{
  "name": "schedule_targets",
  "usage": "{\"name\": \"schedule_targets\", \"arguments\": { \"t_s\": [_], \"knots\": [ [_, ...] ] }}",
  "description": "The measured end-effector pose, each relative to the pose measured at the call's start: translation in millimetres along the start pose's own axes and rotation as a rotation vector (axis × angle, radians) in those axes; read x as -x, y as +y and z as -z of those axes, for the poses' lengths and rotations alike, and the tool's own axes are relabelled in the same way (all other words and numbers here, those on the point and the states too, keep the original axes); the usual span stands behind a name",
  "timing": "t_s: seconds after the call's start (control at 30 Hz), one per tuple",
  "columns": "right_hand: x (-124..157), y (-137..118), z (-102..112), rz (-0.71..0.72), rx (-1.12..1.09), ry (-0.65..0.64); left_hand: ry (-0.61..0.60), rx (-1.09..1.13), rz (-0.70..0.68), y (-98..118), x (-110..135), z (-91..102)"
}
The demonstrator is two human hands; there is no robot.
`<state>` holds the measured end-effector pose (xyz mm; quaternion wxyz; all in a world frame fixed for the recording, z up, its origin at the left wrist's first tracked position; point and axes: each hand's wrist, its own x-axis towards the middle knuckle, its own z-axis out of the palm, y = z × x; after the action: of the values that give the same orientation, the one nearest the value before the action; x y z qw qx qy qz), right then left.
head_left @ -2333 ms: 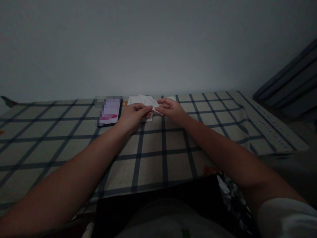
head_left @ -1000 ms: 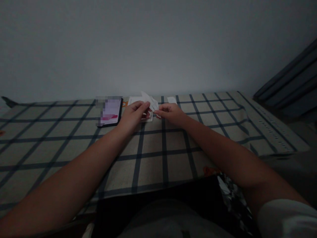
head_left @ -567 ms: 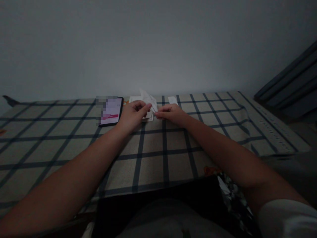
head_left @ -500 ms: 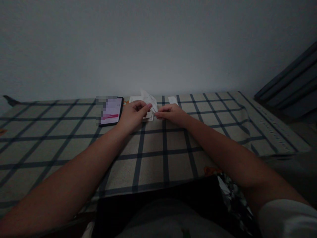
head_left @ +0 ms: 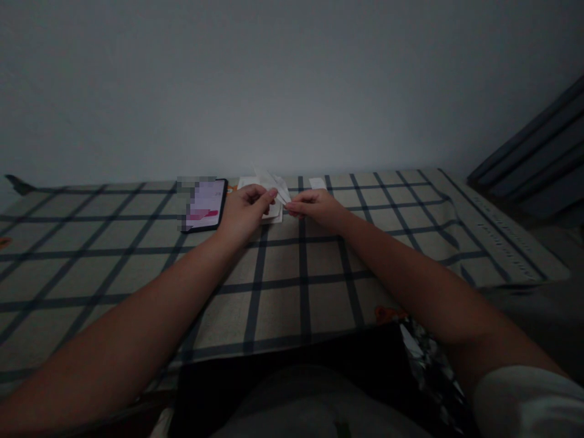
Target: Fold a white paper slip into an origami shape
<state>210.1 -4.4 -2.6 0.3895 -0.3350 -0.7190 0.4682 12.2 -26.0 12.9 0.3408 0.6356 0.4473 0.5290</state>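
Note:
A thin white folded paper [head_left: 276,184] rises in pointed layers between my hands, just above the table. My left hand [head_left: 246,208] is closed on its left side, thumb against curled fingers. At its lower right corner, my right hand [head_left: 316,207] pinches the paper between thumb and fingertips. Beneath the left hand lies a small stack of white sheets [head_left: 275,216], partly covered by the fingers. Behind the right hand a small white piece [head_left: 316,182] rests on the cloth, its near part hidden.
A phone [head_left: 207,204] with a lit screen lies left of my left hand. The checked tablecloth [head_left: 283,261] covers the table, which meets a plain wall [head_left: 292,85] at the back. A dark curtain [head_left: 538,146] hangs at the far right.
The folded paper has tilted slightly to the left at its tip, and its layers look more spread. My right fingertips have shifted slightly along its lower corner. The left hand has barely moved.

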Motion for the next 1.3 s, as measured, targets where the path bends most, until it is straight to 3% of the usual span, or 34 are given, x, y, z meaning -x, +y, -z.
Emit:
{"name": "schedule_targets", "arguments": {
  "t_s": [0.47, 0.6, 0.8, 1.03, 1.3],
  "knots": [
    [-1.1, 2.1, -2.6, 0.039, 0.062, -0.032, 0.108, -0.002, -0.011, -0.8, 0.4, 0.2],
    [0.5, 2.7, -4.6, 0.034, 0.049, -0.052, 0.045, -0.028, -0.001, -2.1, -2.4, 3.4],
    [1.9, -2.0, -5.4, 0.043, -0.017, 0.015, -0.103, -0.117, 0.004, 1.9, 1.6, 1.7],
    [1.4, -2.2, -5.3, 0.066, -0.001, -0.007, -0.105, -0.046, 0.043, -3.2, 3.2, -1.1],
    [0.8, -1.1, -5.1, 0.062, 0.037, 0.073, -0.136, 0.064, 0.087, -7.0, 5.1, -5.6]
  ]
}}
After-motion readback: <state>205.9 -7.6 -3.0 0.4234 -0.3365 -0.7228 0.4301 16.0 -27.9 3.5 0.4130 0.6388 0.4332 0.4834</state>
